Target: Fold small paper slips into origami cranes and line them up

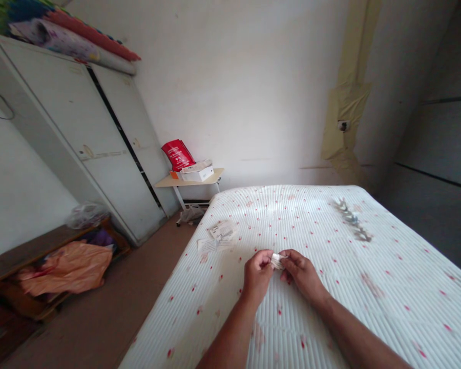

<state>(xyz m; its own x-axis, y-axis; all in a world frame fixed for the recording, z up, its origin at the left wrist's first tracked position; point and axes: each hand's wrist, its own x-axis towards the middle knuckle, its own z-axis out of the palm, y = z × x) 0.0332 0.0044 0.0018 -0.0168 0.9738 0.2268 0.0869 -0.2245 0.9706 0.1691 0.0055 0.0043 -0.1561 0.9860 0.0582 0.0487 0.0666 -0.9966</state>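
Over the middle of the bed, my left hand [258,271] and my right hand [300,274] meet at a small folded piece of paper [277,260]. Fingers and thumb of each hand pinch one end of it. The paper is pale, with lines that look like folds, and its ends are hidden by my fingers. Left of my hands lie some flat printed paper pieces [221,230], apparently newspaper. Farther off on the right, several small folded paper shapes [349,218] lie in a slanting row; their exact form is blurred.
The bed has a white striped cover [311,328] with red spots. Behind its left corner stands a small table [165,181] bearing a red bag [177,155] and a white box [197,174]. A grey cabinet [72,118] and an orange cloth-like sheet [67,269] are at left.
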